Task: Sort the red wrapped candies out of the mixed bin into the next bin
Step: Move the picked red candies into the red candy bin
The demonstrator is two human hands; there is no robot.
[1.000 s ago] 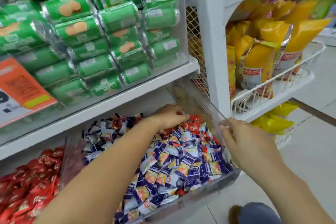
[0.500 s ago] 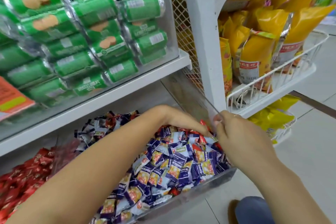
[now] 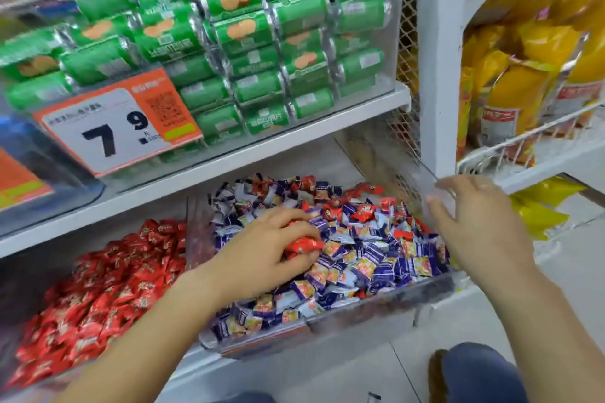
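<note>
L hand (image 3: 262, 253) lay over the mixed bin (image 3: 376, 311), fingers curled round a few red candies (image 3: 302, 244), which poked out betw thumb and fingertips, just above the purple/white candy pile (image 3: 370, 258). More red ones (image 3: 363, 211) sat scattered in the pile, mostly toward the back and R side. R hand (image 3: 474, 226) was at the bin's R clear wall (image 3: 409, 173), fingers spread and relaxed, holding nothing; whether the tips touched the wall couldn't be told, blurred. Next bin (image 3: 193, 229), just L of the mixed one and sharing a clear divider, was full of red candies (image 3: 108, 298). Both bins sat on the lower shelf. Above, a clear bin of green biscuit rolls (image 3: 248, 42) w/ an orange price tag (image 3: 118, 123) reading 7 9. To the R, a white post (image 3: 438, 75) and a wire basket (image 3: 530, 144) w/ yellow bags (image 3: 523, 69). Blue-clad knee (image 3: 474, 373) at the bottom edge
</note>
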